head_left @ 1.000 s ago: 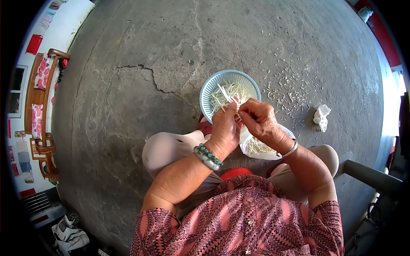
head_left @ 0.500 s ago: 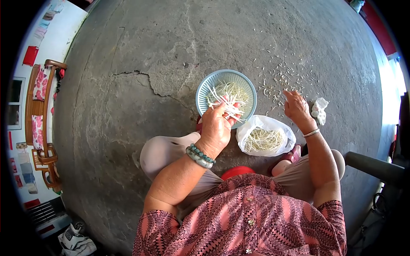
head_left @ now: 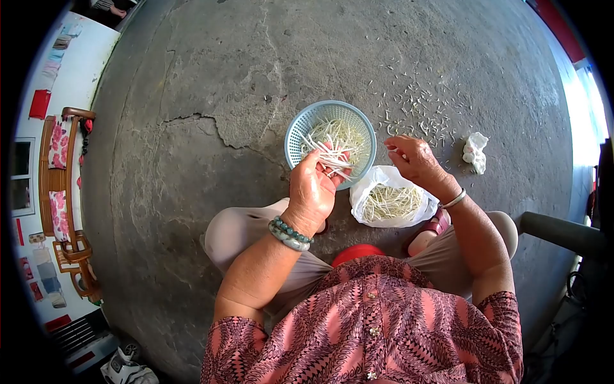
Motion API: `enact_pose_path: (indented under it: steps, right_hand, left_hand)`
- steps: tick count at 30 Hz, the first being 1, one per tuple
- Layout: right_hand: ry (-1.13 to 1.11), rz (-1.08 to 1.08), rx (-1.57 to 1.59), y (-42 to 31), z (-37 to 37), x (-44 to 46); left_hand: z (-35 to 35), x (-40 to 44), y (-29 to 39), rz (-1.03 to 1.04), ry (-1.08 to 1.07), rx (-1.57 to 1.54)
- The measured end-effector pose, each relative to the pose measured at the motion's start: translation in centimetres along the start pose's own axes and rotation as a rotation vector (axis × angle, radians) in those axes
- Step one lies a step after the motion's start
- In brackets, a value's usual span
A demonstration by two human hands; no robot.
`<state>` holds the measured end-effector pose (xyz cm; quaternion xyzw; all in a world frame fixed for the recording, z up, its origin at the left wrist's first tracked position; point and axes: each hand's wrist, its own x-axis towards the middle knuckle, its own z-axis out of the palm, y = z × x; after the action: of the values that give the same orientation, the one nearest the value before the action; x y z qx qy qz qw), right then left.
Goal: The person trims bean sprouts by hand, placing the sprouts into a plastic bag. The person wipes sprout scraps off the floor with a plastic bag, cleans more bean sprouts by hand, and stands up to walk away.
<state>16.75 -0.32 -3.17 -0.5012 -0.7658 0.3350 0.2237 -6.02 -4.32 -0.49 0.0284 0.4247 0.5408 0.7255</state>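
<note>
My left hand (head_left: 313, 191) is closed around a small bunch of bean sprouts (head_left: 332, 157), held over the near side of a pale blue colander (head_left: 290, 142). More bean sprouts (head_left: 348, 133) lie inside the colander. Just right of its rim, my right hand (head_left: 419, 165) hovers with bent fingers, the thumb a little apart, and nothing visible between them. Below that hand, a white plastic bag (head_left: 430, 208) stands open with a heap of bean sprouts (head_left: 389, 203) in it.
Snapped-off sprout ends (head_left: 425, 105) are scattered over the concrete floor (head_left: 192, 64). A crumpled white bag (head_left: 474, 153) lies at the right. Something red (head_left: 358, 252) shows between my legs. A thick grey bar (head_left: 563, 235) juts in from the right.
My right hand has moved left from the scattered ends toward the colander. My left hand still holds its bunch over the colander. The view has shifted slightly.
</note>
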Motion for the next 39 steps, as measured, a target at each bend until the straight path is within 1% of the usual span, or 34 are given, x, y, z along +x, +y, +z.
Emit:
enact_pose_path:
  steps: [1,4,5,7,11,14,17,21,24,33,36,39]
  right_hand:
    - [0.004,-0.007,0.026,-0.3,0.1,0.1]
    - [-0.025,0.014,0.248,-2.6,-0.3,0.1]
    - [-0.008,-0.083,0.223,-2.9,0.0,0.2]
    - [0.014,-0.188,0.212,-4.6,0.1,0.2]
    - [0.087,-0.329,0.179,-6.0,1.4,0.5]
    - [0.115,-0.362,0.117,-6.3,2.0,1.0]
    - [0.119,-0.352,-0.008,-6.6,2.6,1.4]
    - [0.141,-0.332,-0.098,-7.1,3.3,1.8]
    - [0.175,-0.318,-0.104,-7.3,3.7,2.0]
    - [0.147,-0.293,-0.144,-6.8,4.4,2.4]
    - [0.162,-0.295,-0.102,-6.8,4.2,2.5]
    - [0.133,-0.181,0.152,-7.1,3.5,2.7]
  left_hand:
    - [0.0,0.0,0.0,0.000,-0.003,0.004]
    - [0.0,-0.2,0.0,0.003,-0.008,0.020]
    - [0.0,-0.2,0.0,0.006,-0.006,0.027]
    - [0.2,-0.4,-0.1,0.003,-0.008,0.025]
    - [0.6,-0.6,-0.2,-0.017,-0.030,0.011]
    - [0.5,-0.4,-0.4,-0.018,-0.026,-0.011]
    - [0.2,-0.1,-0.6,-0.020,-0.037,-0.030]
    - [0.0,0.0,-0.6,-0.009,-0.047,-0.018]
    - [0.1,0.0,-0.6,0.012,-0.046,-0.027]
    - [0.5,-0.2,-0.6,0.056,-0.018,0.021]
    - [0.6,-0.4,-0.5,0.053,-0.005,0.020]
    - [0.4,-0.1,-0.4,0.082,-0.018,0.019]
